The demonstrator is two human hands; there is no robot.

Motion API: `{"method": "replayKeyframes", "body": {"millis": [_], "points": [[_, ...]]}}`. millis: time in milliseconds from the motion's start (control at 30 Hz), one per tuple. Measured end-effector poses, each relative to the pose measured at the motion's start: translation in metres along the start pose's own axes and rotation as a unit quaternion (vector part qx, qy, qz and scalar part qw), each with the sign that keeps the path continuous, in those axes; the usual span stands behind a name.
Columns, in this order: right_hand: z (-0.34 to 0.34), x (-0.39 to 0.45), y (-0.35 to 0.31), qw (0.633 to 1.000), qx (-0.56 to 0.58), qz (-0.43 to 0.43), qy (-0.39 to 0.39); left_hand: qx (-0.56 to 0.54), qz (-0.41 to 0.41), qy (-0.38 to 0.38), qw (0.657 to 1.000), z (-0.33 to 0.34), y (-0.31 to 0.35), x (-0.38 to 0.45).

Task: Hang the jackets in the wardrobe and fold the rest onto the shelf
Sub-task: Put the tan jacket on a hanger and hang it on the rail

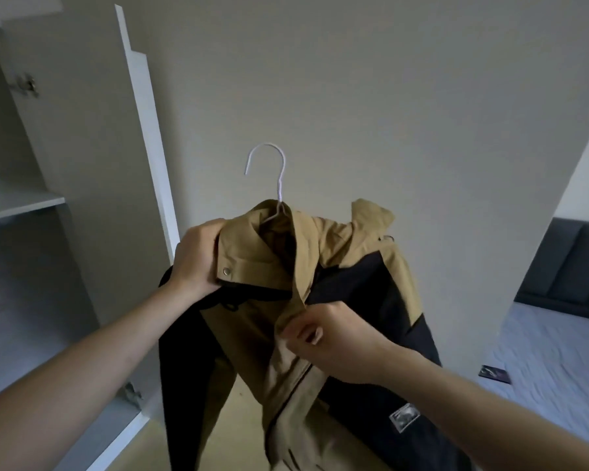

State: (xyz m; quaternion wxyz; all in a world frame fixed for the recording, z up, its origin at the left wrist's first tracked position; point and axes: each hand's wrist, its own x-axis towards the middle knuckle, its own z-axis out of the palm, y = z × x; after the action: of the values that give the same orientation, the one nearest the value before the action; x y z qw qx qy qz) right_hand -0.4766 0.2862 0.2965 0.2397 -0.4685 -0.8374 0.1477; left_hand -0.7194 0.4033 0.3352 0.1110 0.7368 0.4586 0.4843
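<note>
Both hands' fingers clamped on jacket; long axis vertical, hanger hook up.

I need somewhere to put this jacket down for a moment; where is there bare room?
The wardrobe shelf at left shows a bare front edge. The bed at right has open sheet beyond the small dark card. The middle is crowded: left hand and right hand both grip the jacket on its hanger.
</note>
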Motion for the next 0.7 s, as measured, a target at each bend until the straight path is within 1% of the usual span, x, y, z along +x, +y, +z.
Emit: {"method": "replayKeyframes", "body": {"millis": [33,67,133,200,233,267,300,333,367,433,500,533,567,600,633,667,700], "points": [[-0.007,-0.006,0.005,1.0,0.002,-0.007,0.015,-0.037,-0.01,-0.015,0.999,-0.002,0.005,0.0],[-0.017,-0.012,0.009,0.999,0.003,-0.012,0.052,-0.053,-0.011,-0.019,0.998,-0.002,0.007,0.002],[-0.041,-0.025,0.02,0.985,0.002,-0.019,0.174,-0.053,0.01,-0.014,0.998,0.0,0.005,0.003],[-0.065,-0.032,0.035,0.958,0.005,0.003,0.288,-0.051,0.022,-0.003,0.998,0.0,0.001,0.002],[-0.076,-0.034,0.044,0.948,-0.009,0.02,0.319,-0.042,0.024,0.003,0.999,0.0,0.0,0.003],[-0.084,-0.034,0.054,0.943,-0.035,0.036,0.328,-0.046,0.023,0.002,0.999,-0.001,0.0,0.003],[-0.089,-0.033,0.063,0.945,-0.06,0.054,0.317,-0.057,0.021,-0.002,0.998,-0.002,0.002,0.004],[-0.091,-0.031,0.072,0.951,-0.083,0.07,0.29,-0.056,0.035,-0.006,0.998,-0.004,0.004,0.005],[-0.091,-0.028,0.079,0.958,-0.097,0.079,0.259,-0.031,0.063,-0.006,0.998,-0.005,0.007,0.005],[-0.087,-0.021,0.09,0.972,-0.086,0.082,0.201,0.028,0.101,-0.009,0.994,-0.008,0.011,0.002],[-0.083,-0.013,0.097,0.981,-0.058,0.071,0.169,0.051,0.097,-0.013,0.994,-0.009,0.011,-0.001],[-0.081,-0.009,0.101,0.985,-0.044,0.058,0.155,0.044,0.068,-0.017,0.997,-0.009,0.008,-0.002],[-0.078,-0.005,0.106,0.989,-0.029,0.046,0.139,0.014,0.02,-0.022,0.999,-0.009,0.006,-0.003],[-0.075,-0.002,0.108,0.992,-0.011,0.037,0.121,-0.031,-0.04,-0.025,0.998,-0.009,0.005,-0.004],[-0.071,0.001,0.11,0.993,0.014,0.026,0.111,-0.062,-0.083,-0.02,0.994,-0.011,0.005,-0.005],[-0.066,0.005,0.109,0.994,0.042,0.02,0.101,-0.071,-0.118,-0.019,0.99,-0.012,0.004,-0.008],[-0.06,0.009,0.109,0.993,0.072,0.017,0.097,-0.05,-0.129,-0.019,0.99,-0.013,0.002,-0.011]]}}
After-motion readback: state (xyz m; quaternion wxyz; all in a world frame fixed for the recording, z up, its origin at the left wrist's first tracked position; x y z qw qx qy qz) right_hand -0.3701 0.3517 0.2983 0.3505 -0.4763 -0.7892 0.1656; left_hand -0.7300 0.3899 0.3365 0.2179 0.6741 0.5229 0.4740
